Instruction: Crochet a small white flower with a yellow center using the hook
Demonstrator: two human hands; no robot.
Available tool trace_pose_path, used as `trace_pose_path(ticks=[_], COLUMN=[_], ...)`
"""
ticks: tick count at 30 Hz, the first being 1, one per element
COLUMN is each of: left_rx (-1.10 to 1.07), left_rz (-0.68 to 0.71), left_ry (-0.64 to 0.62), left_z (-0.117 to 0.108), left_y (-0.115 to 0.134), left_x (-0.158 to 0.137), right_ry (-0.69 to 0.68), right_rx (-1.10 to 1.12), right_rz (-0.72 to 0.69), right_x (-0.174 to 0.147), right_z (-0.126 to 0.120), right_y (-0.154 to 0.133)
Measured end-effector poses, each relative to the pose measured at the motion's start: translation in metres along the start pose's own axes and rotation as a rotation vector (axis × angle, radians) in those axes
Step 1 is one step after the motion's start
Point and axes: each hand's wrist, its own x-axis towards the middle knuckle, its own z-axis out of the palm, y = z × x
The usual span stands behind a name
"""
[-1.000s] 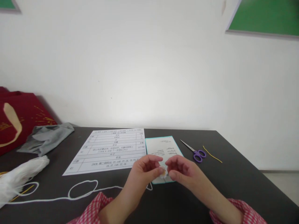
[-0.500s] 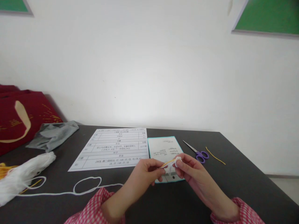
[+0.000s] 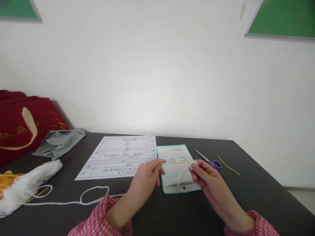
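Observation:
My right hand (image 3: 209,175) pinches a small white crocheted piece (image 3: 193,164) between thumb and fingertips, above a white pouch. From that piece a yellow yarn strand (image 3: 180,163) runs nearly level to the fingertips of my left hand (image 3: 147,175), which are closed on its far end. A loose white yarn tail (image 3: 182,175) hangs below the piece. Farther left, a long white yarn (image 3: 59,203) with a loop in it leads from a white skein (image 3: 31,183) and passes behind my left forearm.
Under my hands lies the turquoise-edged pouch (image 3: 172,189). Purple-handled scissors (image 3: 213,164) and a cut yellow yarn piece (image 3: 228,166) lie to the right. A printed sheet (image 3: 115,160), grey mesh bag (image 3: 59,142), yellow yarn (image 3: 7,180) and dark red bags (image 3: 29,121) are to the left.
My left hand has shifted slightly left and up, and my right hand slightly right. The yellow strand between them is longer and straighter.

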Motion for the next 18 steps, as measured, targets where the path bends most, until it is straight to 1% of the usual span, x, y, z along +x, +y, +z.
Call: trace_pose_path(ticks=[5,9,14,18], left_rx=[0.162,0.233,0.248,0.203], left_rz=[0.096,0.137,0.137,0.134], left_ry=[0.132,0.222,0.338,0.434], left_z=[-0.011,-0.019,-0.031,-0.041], left_y=[0.006,0.007,0.008,0.005], left_x=[-0.002,-0.001,0.003,0.008], right_ry=[0.062,0.082,0.079,0.071], right_rx=[-0.039,-0.081,-0.117,-0.108], right_rz=[-0.022,-0.038,-0.048,-0.056], right_x=[0.003,0.003,0.002,0.003], right_z=[-0.001,0.001,0.002,0.001], right_y=[0.002,0.003,0.004,0.002])
